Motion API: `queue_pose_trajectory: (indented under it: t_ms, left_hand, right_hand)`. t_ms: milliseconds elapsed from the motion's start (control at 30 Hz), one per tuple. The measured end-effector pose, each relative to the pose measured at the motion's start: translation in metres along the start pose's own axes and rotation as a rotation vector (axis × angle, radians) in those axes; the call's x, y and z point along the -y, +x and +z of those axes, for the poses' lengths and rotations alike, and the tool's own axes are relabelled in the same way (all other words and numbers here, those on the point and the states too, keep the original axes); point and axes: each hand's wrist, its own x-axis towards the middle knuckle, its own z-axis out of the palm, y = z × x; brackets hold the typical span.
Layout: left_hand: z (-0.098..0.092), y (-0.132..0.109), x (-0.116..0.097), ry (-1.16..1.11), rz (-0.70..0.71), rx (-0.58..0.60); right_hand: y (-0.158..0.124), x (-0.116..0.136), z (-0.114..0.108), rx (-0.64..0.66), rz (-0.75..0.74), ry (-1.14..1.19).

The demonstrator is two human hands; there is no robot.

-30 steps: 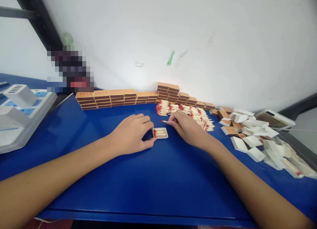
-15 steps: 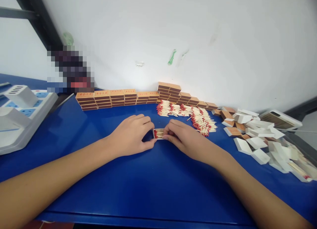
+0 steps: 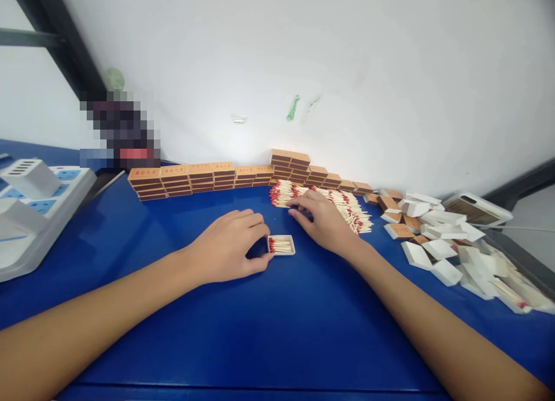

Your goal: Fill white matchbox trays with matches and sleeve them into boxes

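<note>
A small white matchbox tray [image 3: 281, 245] with several red-tipped matches in it lies on the blue table [image 3: 260, 331]. My left hand [image 3: 229, 245] curls round the tray's left end, thumb and fingers pinching it. My right hand [image 3: 323, 219] reaches past the tray to the near edge of a pile of loose matches [image 3: 329, 201], fingertips pressed together on the sticks. Whether a match is between them I cannot make out.
Stacks of brown closed matchboxes [image 3: 199, 178] line the wall at the back. A heap of empty white trays and sleeves [image 3: 446, 245] lies at the right. A white power strip [image 3: 30, 204] sits at the left edge. A phone [image 3: 477, 210] lies at the far right.
My right hand has left the tray, where it was half a second ago, and moved back up to the match pile. My left hand has stayed on the tray.
</note>
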Motion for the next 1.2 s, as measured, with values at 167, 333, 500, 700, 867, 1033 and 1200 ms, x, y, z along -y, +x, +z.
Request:
queue_pose_trajectory:
  t_ms: [167, 333, 500, 700, 867, 1033, 1200]
  left_hand:
    - [-0.001, 0.0, 0.0, 0.009, 0.0, 0.001]
    - [-0.001, 0.001, 0.0, 0.012, -0.005, 0.001]
    - [-0.002, 0.001, 0.001, 0.019, -0.001, -0.008]
    - [-0.002, 0.001, 0.001, 0.017, 0.0, -0.008]
    - [-0.003, 0.002, 0.001, 0.029, -0.006, -0.017]
    - [-0.003, 0.002, 0.002, 0.033, -0.027, -0.034]
    - [-0.002, 0.001, 0.003, 0.039, -0.047, -0.041]
  right_hand:
    - [0.002, -0.003, 0.008, -0.002, 0.002, -0.009]
    - [0.003, -0.001, 0.009, -0.002, -0.011, 0.006]
    - [0.004, -0.001, 0.008, 0.003, -0.002, 0.06]
    - [0.004, 0.004, 0.004, 0.043, 0.01, 0.069]
    - [0.001, 0.002, -0.001, 0.11, 0.031, 0.032]
    - [-0.005, 0.011, -0.013, 0.137, 0.019, 0.013]
    - [-0.015, 0.035, -0.023, 0.142, -0.048, 0.051]
